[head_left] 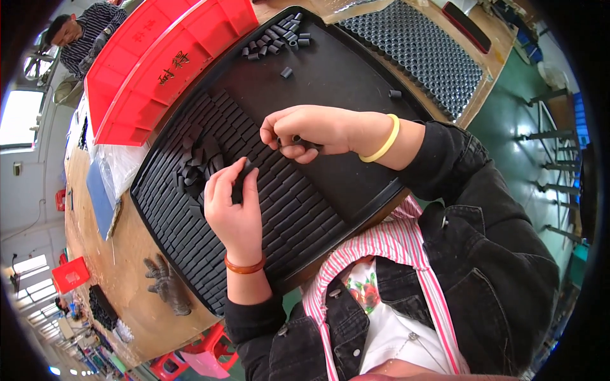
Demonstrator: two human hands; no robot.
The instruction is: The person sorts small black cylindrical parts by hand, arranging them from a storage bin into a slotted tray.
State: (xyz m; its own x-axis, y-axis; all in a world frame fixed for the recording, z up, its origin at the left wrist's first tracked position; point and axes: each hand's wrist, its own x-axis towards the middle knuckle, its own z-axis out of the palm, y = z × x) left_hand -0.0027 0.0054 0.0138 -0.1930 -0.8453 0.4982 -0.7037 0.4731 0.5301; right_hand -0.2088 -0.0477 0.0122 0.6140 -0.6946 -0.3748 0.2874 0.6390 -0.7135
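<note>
My left hand (230, 206) pinches a short black tube-like piece (245, 173) between thumb and fingers, above rows of similar pieces. To its upper right, my right hand (311, 130) is curled, with dark pieces (298, 142) partly visible in its fingers; their exact shape is hidden. Both hands are over a large black tray (356, 181). Tightly packed rows of black pieces (289, 209) cover its left and near part. A loose heap of black pieces (197, 159) rests on those rows, just beyond my left hand.
Short hollow black tubes (273, 43) lie loosely at the tray's far end. Red plastic bins (171, 70) stand at the far left. A block of upright grey tubes (419, 54) sits at the far right. One dark glove (167, 286) lies left of the tray. Another person (86, 35) is beyond the bins.
</note>
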